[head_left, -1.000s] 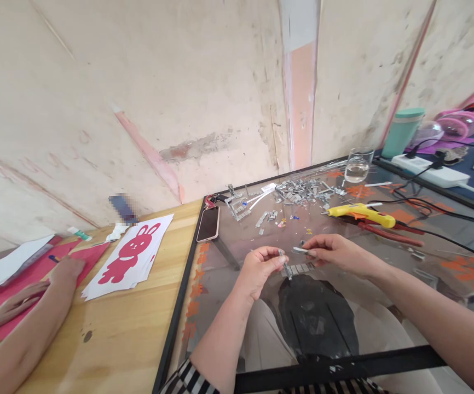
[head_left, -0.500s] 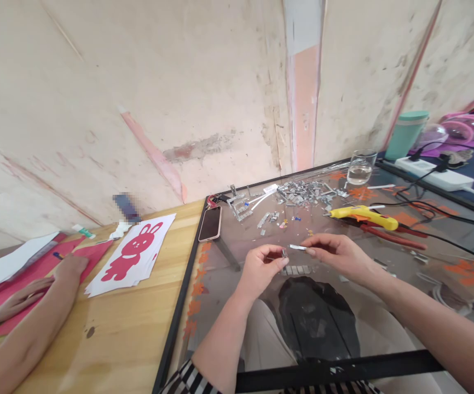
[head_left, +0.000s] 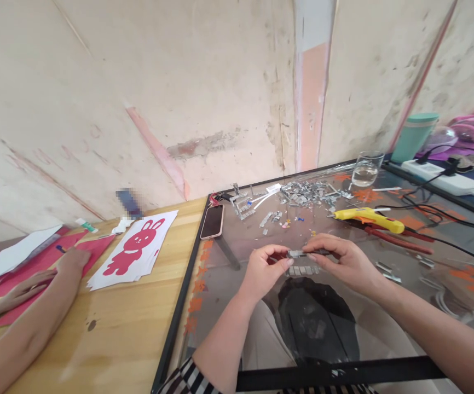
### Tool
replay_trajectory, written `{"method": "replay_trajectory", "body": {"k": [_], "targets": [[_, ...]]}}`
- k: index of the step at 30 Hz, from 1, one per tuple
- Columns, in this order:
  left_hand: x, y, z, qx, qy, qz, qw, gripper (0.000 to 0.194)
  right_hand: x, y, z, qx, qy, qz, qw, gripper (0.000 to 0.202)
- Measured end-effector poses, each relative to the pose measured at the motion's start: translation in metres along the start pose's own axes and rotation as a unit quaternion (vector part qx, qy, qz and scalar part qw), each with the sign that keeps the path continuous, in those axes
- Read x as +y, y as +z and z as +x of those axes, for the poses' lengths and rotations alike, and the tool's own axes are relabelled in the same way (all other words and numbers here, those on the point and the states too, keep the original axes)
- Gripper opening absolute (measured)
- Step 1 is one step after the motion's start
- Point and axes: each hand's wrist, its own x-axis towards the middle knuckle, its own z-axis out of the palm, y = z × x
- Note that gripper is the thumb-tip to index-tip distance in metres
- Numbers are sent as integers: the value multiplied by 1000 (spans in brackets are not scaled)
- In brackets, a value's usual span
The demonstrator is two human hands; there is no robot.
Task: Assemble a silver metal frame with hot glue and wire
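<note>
My left hand (head_left: 266,268) pinches a small silvery metal piece (head_left: 295,254) between thumb and fingertips, above the glass tabletop. From the right, my right hand (head_left: 346,262) has its thumb and fingers closed on a thin strip that meets this piece. Just below the fingertips lies a short row of flat metal pieces (head_left: 304,270) on the glass. Farther back is a heap of small metal pieces (head_left: 308,192), with a few more (head_left: 272,219) in front of it.
A yellow glue gun (head_left: 370,219) lies with red-handled pliers (head_left: 401,241) at the right. Behind stand a glass of water (head_left: 366,169) and a green cup (head_left: 415,134). A phone (head_left: 212,221) rests at left. Another person's hands (head_left: 70,262) touch red paper on the wooden table (head_left: 130,334).
My hands have come together, closing the gap between the metal piece and the strip. The view has shifted slightly. The other person's hands have barely moved.
</note>
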Motion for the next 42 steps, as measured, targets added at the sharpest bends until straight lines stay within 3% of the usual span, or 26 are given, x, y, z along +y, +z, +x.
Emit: {"method": "replay_trajectory", "body": {"k": [15, 25, 30, 36, 39, 42], "targets": [[3, 1, -1, -16, 3, -14, 1000, 26, 1, 1, 0, 11, -13, -13, 1000, 16], [3, 2, -2, -24, -7, -73, 997, 25, 1, 3, 0, -32, 120, 66, 990, 25], [11, 3, -4, -49, -24, -128, 990, 27, 5, 3, 2, -61, 176, 192, 964, 27], [15, 2, -4, -55, -59, -187, 979, 33, 10, 7, 1, -76, 233, 354, 903, 26], [14, 2, -4, -73, -80, -206, 973, 35, 10, 8, 0, -68, 250, 399, 880, 25], [15, 3, -5, -83, -92, -211, 970, 37, 8, 9, 0, -70, 251, 404, 877, 23]]}}
